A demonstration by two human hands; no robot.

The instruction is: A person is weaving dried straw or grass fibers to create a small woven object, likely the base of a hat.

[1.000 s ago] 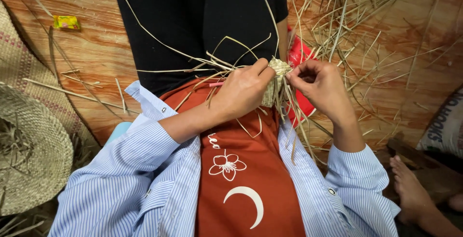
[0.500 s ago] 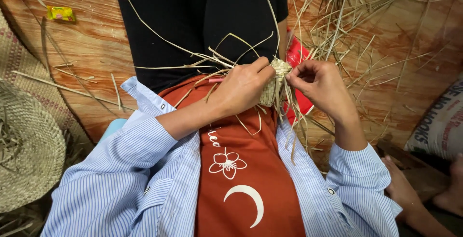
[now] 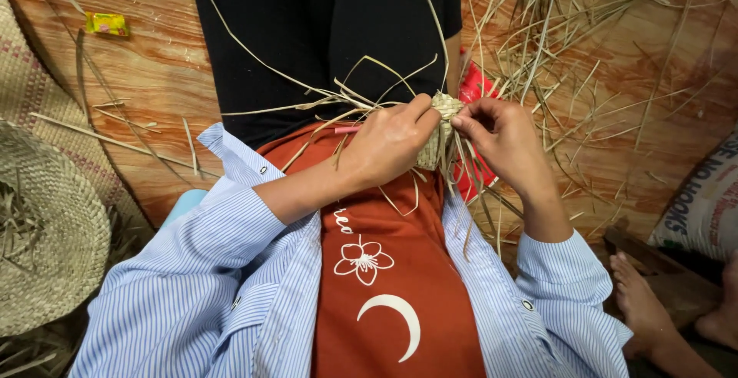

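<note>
Wooden floor (image 3: pixel 161 78) the colour of burnt orange spreads under the seated person, littered with dry straw strands (image 3: pixel 569 47) toward the far right. Between the two hands, just above the lap, sits a small woven straw piece (image 3: pixel 442 120), pale tan, tightly plaited, its long axis running roughly near to far. The left hand (image 3: pixel 388 143) is closed around its left side; the right hand (image 3: pixel 503 136) pinches what looks like a loose strand at its top edge. Both touch it, the left covering more. Long unwoven strands splay out leftward. Finished woven mats (image 3: pixel 46 224) lie at the left, a red packet (image 3: pixel 473 89) behind the hands.
</note>
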